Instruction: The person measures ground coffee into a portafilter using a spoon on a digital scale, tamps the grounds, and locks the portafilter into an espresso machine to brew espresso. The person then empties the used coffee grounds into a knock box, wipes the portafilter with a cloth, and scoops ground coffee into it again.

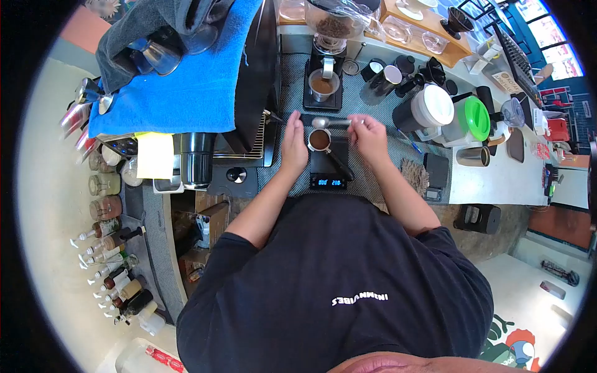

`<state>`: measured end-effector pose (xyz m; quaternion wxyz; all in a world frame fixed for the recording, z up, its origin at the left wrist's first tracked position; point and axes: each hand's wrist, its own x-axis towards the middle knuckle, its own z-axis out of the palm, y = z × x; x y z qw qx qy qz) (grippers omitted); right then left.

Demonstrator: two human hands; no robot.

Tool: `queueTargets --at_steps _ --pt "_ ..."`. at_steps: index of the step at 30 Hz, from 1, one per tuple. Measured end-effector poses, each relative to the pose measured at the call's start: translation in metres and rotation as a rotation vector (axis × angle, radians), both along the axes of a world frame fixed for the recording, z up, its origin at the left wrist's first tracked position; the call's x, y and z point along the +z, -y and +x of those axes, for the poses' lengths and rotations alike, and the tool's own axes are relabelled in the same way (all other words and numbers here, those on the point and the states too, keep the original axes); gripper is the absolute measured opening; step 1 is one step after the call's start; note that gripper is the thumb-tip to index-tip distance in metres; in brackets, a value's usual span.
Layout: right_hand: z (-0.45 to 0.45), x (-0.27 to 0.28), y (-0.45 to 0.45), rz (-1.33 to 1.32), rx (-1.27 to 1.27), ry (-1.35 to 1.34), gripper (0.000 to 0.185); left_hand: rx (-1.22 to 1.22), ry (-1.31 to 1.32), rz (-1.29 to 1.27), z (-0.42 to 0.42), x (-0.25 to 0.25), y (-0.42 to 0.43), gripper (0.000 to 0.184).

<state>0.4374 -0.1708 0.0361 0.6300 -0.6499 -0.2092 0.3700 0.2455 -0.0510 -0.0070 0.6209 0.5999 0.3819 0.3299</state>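
My right hand (369,138) pinches the handle of a metal spoon (321,122), whose bowl hangs just beyond the portafilter. Brown ground coffee fills the basket of the portafilter (339,164), which rests on a black digital scale (320,181) with lit blue digits. My left hand (294,144) is held upright at the left of the basket, fingers stretched out and nothing visible in it. Behind the spoon, a clear cup (321,86) with ground coffee sits under the grinder (328,45).
On the left stands an espresso machine (256,93) draped with a blue towel (180,87). Right of the grinder are a white-lidded container (433,105), a green-lidded pitcher (477,118) and a metal cup (474,156). A brush (414,176) lies beside my right forearm.
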Motion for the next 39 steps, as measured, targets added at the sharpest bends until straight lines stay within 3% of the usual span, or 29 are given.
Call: queueTargets --at_steps 3,6,10,14,22,29,39 --pt "0.018 0.038 -0.032 0.015 -0.071 0.272 0.025 0.030 -0.022 0.081 0.027 0.008 -0.016 0.063" --pt "0.032 0.052 -0.070 0.076 -0.094 0.793 0.020 0.058 -0.097 0.249 0.057 0.013 -0.030 0.070" --pt "0.048 0.039 -0.110 0.140 0.108 1.182 0.018 0.148 -0.159 0.369 0.086 0.015 -0.039 0.072" --pt "0.054 0.011 -0.121 -0.145 0.312 1.157 0.022 0.113 -0.197 0.365 0.091 0.012 -0.046 0.073" --pt "0.051 0.027 -0.100 -0.202 0.038 0.871 0.024 0.079 -0.194 0.347 0.089 0.004 -0.049 0.071" --pt "0.048 0.027 -0.091 -0.180 -0.036 0.630 0.023 0.081 -0.087 0.159 0.069 0.007 -0.040 0.060" --pt "0.051 0.020 -0.088 -0.130 -0.057 0.692 0.023 0.080 -0.061 0.080 0.031 0.022 -0.013 0.064"
